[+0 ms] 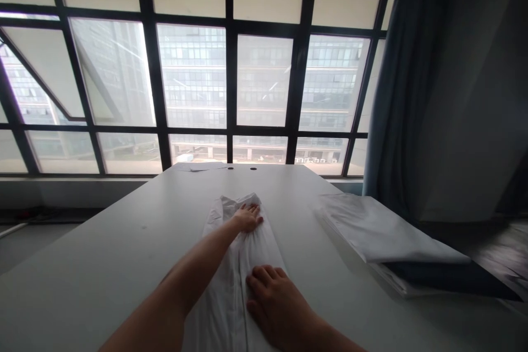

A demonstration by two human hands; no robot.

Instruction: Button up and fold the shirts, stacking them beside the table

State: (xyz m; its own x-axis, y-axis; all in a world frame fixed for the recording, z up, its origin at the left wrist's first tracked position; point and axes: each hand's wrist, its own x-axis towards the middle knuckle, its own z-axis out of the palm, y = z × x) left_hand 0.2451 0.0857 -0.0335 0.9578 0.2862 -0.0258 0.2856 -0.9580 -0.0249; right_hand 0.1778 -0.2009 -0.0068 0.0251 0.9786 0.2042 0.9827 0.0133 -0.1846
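The white garment [218,308] is lying lengthwise on the white table [103,253], roughly mid-table, with its long axis running away from you. A stitched strip [241,297] is running down its centre, and its far end is bunching into soft folds.

Your left hand [247,218] is resting palm down on that bunched end. It is fully open, fingers slightly spread, and is not visibly pinching or gripping the cloth. Your right hand [274,302] is lying on the nearer part of the garment, just beside the stitched strip. It is open as well, fingers gently curved, pressing flat with no visible hold. Your left forearm [193,269] is crossing above the garment's left side.

To the right of the garment and well apart from it, a stack of folded white cloth [383,231] is sitting at the table's side edge, with a dark blue sheet [449,275] showing beneath it.

At the far end of the table, loose papers [202,166] are lying just beside two small round holes [230,168]. Beyond them, a large window [231,82] with dark frames is filling the wall, and a multi-storey building [193,77] is showing through the glass. A blue-grey curtain [396,121] is hanging at the window's right side.
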